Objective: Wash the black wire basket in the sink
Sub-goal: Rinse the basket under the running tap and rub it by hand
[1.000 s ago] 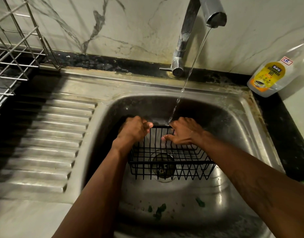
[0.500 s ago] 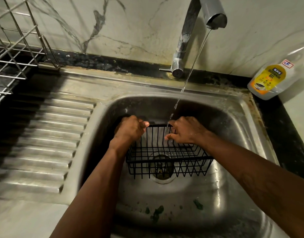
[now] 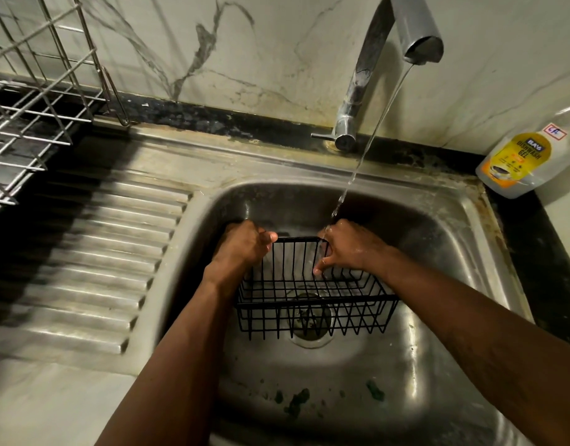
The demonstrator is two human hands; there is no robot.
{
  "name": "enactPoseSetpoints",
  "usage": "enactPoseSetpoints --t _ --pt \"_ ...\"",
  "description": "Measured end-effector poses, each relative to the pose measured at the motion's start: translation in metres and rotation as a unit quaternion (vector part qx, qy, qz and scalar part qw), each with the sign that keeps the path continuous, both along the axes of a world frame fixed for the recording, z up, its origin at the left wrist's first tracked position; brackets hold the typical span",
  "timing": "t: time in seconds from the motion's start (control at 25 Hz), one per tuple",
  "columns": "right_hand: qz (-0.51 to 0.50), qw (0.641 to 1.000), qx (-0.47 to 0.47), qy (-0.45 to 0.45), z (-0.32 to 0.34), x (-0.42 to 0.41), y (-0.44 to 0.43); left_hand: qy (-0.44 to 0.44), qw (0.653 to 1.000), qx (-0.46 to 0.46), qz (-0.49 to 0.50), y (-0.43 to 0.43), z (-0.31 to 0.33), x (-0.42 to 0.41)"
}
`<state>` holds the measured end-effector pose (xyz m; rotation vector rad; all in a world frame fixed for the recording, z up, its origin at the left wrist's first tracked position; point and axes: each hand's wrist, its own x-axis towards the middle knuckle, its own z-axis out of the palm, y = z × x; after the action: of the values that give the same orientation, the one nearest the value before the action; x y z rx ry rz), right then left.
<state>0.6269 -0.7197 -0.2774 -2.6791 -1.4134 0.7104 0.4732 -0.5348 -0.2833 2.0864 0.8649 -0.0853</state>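
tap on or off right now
On: a thin stream of water falls from the tap onto the right hand gripping the black wire basket.

Stainless sink (image 3: 309,175) with ribbed drainboard (image 3: 100,268); black wire basket (image 3: 312,300) in its basin, above the drain (image 3: 309,336). Dishwash gel bottle (image 3: 518,162) stands on black counter (image 3: 551,268).

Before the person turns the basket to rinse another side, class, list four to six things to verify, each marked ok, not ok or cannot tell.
1. Tap running: ok, a stream falls from it.
2. Water reaching the black wire basket: ok, it lands at the far rim by the right hand.
3. Left hand grips the far rim: ok.
4. Right hand holds the far wires: ok.
5. Drain free under the basket: cannot tell.
6. Soap on the basket: cannot tell; the dishwash gel bottle stands right of the sink.
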Motion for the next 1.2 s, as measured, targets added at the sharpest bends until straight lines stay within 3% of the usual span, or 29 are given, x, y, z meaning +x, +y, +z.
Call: enactPoseSetpoints --t 0.12,0.24,0.36,0.52,0.68,0.72,0.8,1.0,1.2 --pt "0.029 0.998 0.01 -0.048 0.005 -0.008 0.007 0.01 0.999 0.024 -0.02 0.0 0.006 -0.004" --pt "0.056 0.998 -0.016 -0.018 0.013 -0.003 0.009 0.064 0.977 0.15 -0.136 -0.002 0.011 -0.003" --pt "0.112 0.992 -0.047 -0.036 0.017 -0.006 0.01 0.055 0.949 0.217 -0.221 -0.012 0.02 0.0" --pt "0.083 0.996 -0.025 0.011 0.019 -0.006 0.006 0.071 0.959 0.15 -0.229 -0.014 0.021 0.004" --pt "0.051 0.992 -0.032 -0.112 0.022 0.001 0.006 0.161 0.944 0.149 -0.247 -0.005 0.029 -0.002" --pt "0.042 0.993 -0.039 -0.108 0.021 -0.001 0.008 0.172 0.939 0.166 -0.248 -0.006 0.03 -0.004" --pt "0.04 0.994 -0.051 -0.09 0.02 -0.003 0.013 0.166 0.937 0.181 -0.248 -0.014 0.033 -0.005" --pt "0.061 0.991 -0.06 -0.098 0.018 -0.002 0.016 0.119 0.945 0.117 -0.282 -0.016 0.027 -0.002" --pt "0.018 1.0 0.001 0.004 0.015 0.002 0.013 0.098 0.952 0.14 -0.254 -0.02 0.02 0.005"
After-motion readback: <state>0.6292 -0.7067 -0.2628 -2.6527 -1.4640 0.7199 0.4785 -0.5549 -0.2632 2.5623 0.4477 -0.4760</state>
